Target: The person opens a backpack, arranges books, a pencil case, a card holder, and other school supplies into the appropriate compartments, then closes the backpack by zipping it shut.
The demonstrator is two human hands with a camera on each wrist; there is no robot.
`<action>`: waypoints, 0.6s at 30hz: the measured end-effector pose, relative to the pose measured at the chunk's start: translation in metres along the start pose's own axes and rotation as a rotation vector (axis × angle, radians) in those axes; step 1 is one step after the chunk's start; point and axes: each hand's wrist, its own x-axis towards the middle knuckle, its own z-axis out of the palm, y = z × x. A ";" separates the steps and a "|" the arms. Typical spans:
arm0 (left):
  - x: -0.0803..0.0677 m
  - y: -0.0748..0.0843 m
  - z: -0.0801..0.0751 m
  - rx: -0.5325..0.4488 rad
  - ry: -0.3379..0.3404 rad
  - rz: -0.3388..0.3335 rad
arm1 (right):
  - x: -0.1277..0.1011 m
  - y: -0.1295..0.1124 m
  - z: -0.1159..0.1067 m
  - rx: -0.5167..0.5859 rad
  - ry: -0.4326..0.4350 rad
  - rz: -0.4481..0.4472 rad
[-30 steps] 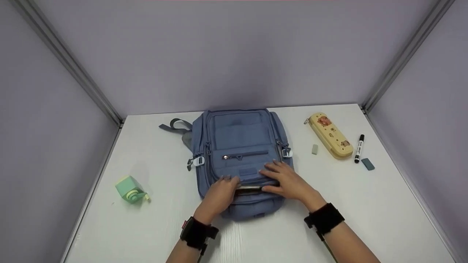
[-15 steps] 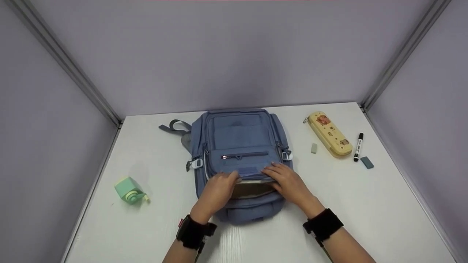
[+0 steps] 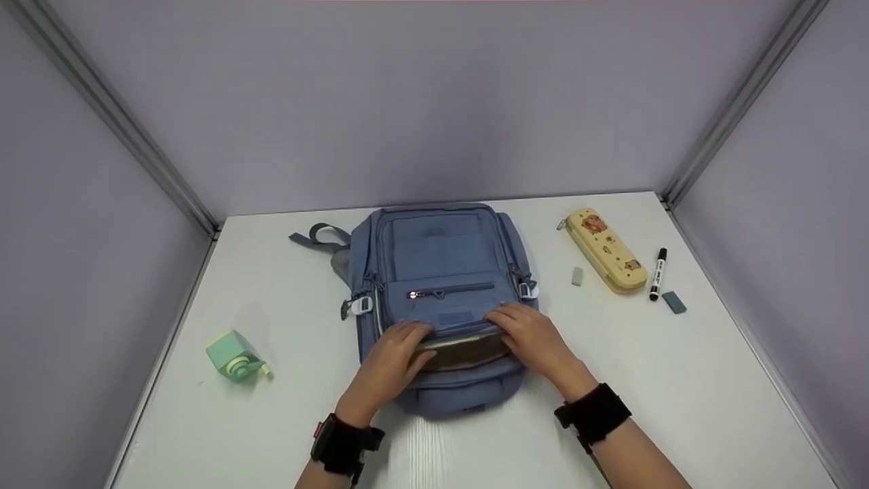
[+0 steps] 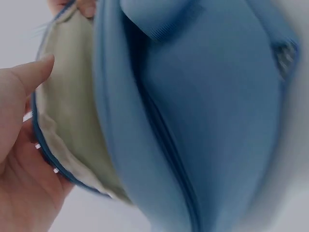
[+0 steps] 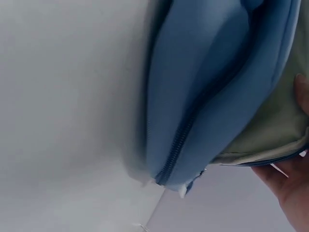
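A blue backpack (image 3: 441, 272) lies flat in the middle of the white table (image 3: 679, 380), its near end toward me. My left hand (image 3: 394, 350) and right hand (image 3: 533, 336) both grip the upper edge of a near compartment and hold it apart, and beige lining (image 3: 468, 352) shows in the gap. In the left wrist view, the left hand (image 4: 21, 159) sits beside the lining (image 4: 67, 121), thumb along the zipper edge. In the right wrist view, the blue fabric (image 5: 207, 96) fills the frame and the right hand (image 5: 289, 188) is under the lining (image 5: 270, 130). The inside of the compartment is hidden.
A green tape dispenser (image 3: 233, 356) stands at the left. At the right lie a yellow pencil case (image 3: 605, 250), a small grey eraser (image 3: 576, 276), a black marker (image 3: 656, 274) and a dark eraser (image 3: 674, 302). Purple walls enclose three sides.
The hands have pulled the compartment edge up and away from me. The slit has widened and more beige lining shows. The other objects have not moved.
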 end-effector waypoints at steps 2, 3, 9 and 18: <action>-0.005 -0.007 -0.003 0.015 0.024 -0.015 | 0.003 -0.001 -0.003 -0.005 -0.016 -0.017; -0.008 -0.009 -0.004 0.021 0.034 -0.023 | 0.005 -0.002 -0.005 -0.004 -0.022 -0.026; -0.016 -0.019 -0.010 -0.011 0.033 -0.052 | 0.012 -0.004 -0.013 -0.013 -0.040 -0.055; -0.016 -0.026 -0.005 -0.035 0.068 -0.050 | 0.015 -0.005 -0.021 -0.086 -0.053 -0.047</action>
